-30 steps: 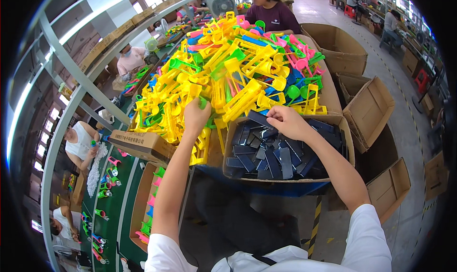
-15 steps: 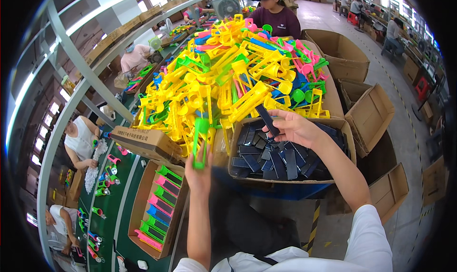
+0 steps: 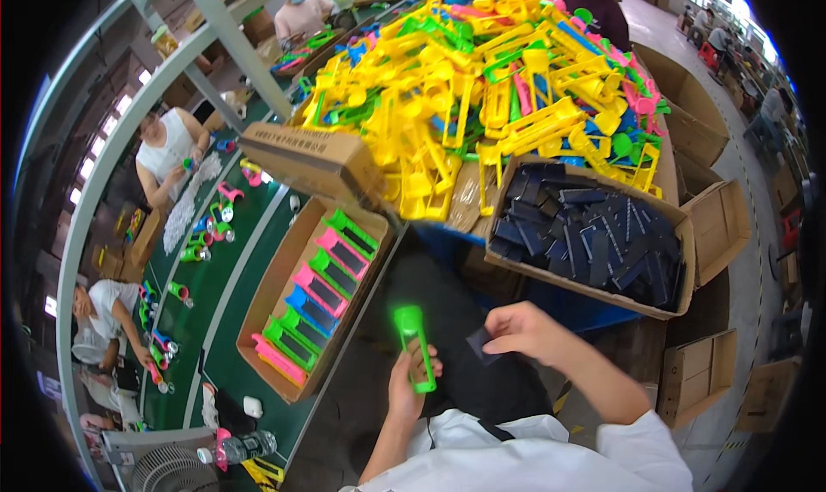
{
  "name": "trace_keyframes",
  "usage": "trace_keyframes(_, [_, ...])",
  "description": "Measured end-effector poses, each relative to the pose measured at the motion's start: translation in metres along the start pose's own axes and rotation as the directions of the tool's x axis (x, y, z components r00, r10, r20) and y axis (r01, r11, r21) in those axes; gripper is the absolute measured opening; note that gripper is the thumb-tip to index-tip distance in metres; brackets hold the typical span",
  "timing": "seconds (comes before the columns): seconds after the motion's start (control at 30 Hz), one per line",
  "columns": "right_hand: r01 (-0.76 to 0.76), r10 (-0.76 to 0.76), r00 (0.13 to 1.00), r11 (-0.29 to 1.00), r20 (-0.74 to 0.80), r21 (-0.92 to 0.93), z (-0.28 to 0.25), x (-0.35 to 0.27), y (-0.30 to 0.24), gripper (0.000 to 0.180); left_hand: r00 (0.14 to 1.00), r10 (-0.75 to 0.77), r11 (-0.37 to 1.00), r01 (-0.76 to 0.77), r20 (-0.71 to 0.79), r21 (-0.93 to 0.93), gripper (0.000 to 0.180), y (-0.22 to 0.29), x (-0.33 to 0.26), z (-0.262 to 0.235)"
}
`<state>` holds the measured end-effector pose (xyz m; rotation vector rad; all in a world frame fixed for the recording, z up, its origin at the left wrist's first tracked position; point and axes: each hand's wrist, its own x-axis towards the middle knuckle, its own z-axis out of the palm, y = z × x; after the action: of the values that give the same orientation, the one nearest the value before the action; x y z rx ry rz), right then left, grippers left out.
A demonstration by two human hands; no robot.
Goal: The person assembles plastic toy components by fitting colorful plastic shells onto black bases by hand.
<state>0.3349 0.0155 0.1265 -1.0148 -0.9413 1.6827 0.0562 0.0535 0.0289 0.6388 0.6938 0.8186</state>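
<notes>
the left hand [image 3: 415,373] curls round a green plastic frame [image 3: 406,321], its long window bare; the right hand [image 3: 523,330] pinches a dark flat panel [image 3: 478,344] between thumb and fingers, beside the frame but apart. in the open carton [image 3: 356,301], a row of pink, green and blue frames [image 3: 315,297] appears done, dark panels seemingly seated. much looks left: a mostly yellow heap of frames [image 3: 413,96] and a box of loose dark panels [image 3: 578,283].
</notes>
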Motion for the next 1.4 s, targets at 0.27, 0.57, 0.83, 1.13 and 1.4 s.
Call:
trace_keyframes(0.27, [0.082,-0.005,0.953,0.967,-0.303,0.242,0.075,0.039,0.086,0.009,0.993,0.085,0.976,-0.099,0.08,0.192,0.053,0.027,0.004,0.014])
trace_keyframes(0.57, [0.061,-0.156,0.943,0.948,-0.293,-0.311,0.092,0.04,0.088,0.013,0.985,0.141,0.973,-0.156,0.101,0.167,0.06,0.016,-0.015,0.005])
trace_keyframes(0.83, [0.089,-0.18,0.923,0.96,-0.34,-0.267,0.102,0.041,0.088,0.016,0.982,0.17,0.981,-0.177,0.087,0.076,0.055,0.009,-0.02,-0.006])
trace_keyframes(1.13, [0.12,-0.228,0.912,0.944,-0.342,-0.309,0.109,0.044,0.086,0.031,0.988,0.154,0.978,-0.156,0.025,0.141,0.058,-0.001,-0.025,-0.012])
trace_keyframes(1.4, [0.045,-0.104,0.961,0.974,-0.258,-0.223,0.099,0.045,0.095,0.041,0.995,0.095,0.988,-0.095,0.007,0.121,0.057,-0.009,-0.04,-0.019])
